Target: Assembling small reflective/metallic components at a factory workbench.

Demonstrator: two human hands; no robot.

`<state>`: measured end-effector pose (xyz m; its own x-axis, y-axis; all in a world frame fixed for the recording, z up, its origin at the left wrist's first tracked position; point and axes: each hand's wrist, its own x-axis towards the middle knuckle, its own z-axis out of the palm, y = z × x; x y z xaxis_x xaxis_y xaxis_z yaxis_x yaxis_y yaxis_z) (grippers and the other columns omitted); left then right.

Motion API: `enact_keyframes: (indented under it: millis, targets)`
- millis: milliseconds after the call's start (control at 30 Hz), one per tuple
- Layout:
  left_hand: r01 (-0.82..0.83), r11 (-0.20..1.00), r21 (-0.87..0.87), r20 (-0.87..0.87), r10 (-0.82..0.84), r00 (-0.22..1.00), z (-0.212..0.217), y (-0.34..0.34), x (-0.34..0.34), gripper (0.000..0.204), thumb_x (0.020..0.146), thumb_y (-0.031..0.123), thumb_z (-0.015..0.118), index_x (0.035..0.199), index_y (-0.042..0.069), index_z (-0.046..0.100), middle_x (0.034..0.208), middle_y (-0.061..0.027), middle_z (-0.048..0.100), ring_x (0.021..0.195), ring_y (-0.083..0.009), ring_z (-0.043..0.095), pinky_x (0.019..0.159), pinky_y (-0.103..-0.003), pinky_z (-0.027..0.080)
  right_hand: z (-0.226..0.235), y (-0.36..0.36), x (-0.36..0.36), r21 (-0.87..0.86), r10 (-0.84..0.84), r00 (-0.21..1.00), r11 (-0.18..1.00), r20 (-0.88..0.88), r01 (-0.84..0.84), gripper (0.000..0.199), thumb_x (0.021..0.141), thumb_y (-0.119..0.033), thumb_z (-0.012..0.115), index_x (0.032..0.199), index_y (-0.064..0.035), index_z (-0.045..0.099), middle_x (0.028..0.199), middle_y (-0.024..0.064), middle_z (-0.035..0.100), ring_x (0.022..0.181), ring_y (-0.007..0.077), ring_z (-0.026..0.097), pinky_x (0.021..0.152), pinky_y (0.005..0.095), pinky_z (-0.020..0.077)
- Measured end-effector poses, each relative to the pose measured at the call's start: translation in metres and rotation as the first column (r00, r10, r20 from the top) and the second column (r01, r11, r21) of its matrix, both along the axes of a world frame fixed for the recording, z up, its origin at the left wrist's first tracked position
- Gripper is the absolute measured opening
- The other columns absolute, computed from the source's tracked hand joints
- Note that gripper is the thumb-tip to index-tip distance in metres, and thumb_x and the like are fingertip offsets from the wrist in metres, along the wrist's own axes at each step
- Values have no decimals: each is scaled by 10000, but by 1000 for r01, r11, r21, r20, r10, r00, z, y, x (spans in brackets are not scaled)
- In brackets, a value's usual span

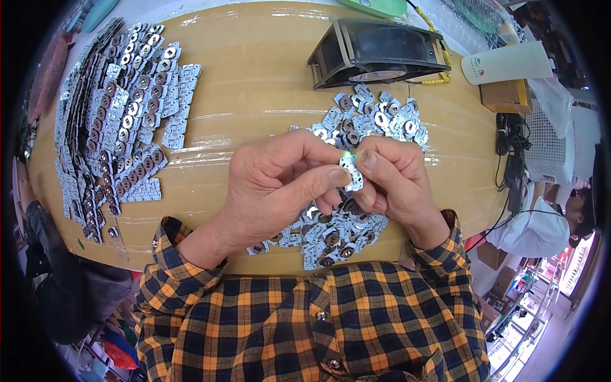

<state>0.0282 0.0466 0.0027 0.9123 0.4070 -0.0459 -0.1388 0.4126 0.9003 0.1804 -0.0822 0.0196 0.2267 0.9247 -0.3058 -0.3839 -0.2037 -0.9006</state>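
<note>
Between both hands, above the table, is a small white circuit board (352,177) with dark pads, and a green light glows at its top edge. My left hand (277,175) pinches the board from the left with thumb and forefinger. From the right, my right hand (402,178) grips its upper right side, the thumb close to the light. Loose small boards with round metal discs lie in a heap beyond the hands (401,121). A second heap of such boards (331,239) lies below them, partly covered by the hands.
Strips of joined boards (127,114) are stacked at the table's left. A black box-shaped fan (385,51) stands at the far side. At the right are a white bottle (506,62), a cardboard box (506,95), black adapters with cables (512,137) and a white basket (550,143).
</note>
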Motion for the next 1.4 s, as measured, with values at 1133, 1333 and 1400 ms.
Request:
enact_keyframes:
  millis: [1133, 1333, 1400]
  targets:
    - [214, -172, 962, 8, 797, 604, 8, 96, -45, 119, 731, 88, 668, 777, 48, 567, 772, -107, 586, 739, -291, 608, 591, -397, 497, -7, 2, 5, 85, -287, 700, 947, 654, 309, 265, 978, -160, 522, 774, -3, 590, 664, 6, 572, 545, 27, 443, 507, 186, 332]
    - [49, -211, 976, 108, 672, 733, 19, 78, -38, 101, 742, 63, 684, 780, 48, 592, 714, -88, 552, 653, -290, 584, 564, -390, 451, -8, 6, 3, 87, -279, 695, 951, 663, 298, 276, 973, -186, 540, 752, -27, 586, 622, -21, 533, 523, 15, 419, 479, 182, 299]
    - [20, -45, 999, 12, 623, 782, 19, 70, -35, 107, 734, 39, 684, 767, 43, 583, 715, -91, 553, 640, -288, 583, 554, -390, 440, -8, 8, 3, 103, -283, 687, 951, 669, 292, 306, 977, -232, 543, 735, -49, 582, 579, -49, 495, 486, 1, 378, 446, 172, 247]
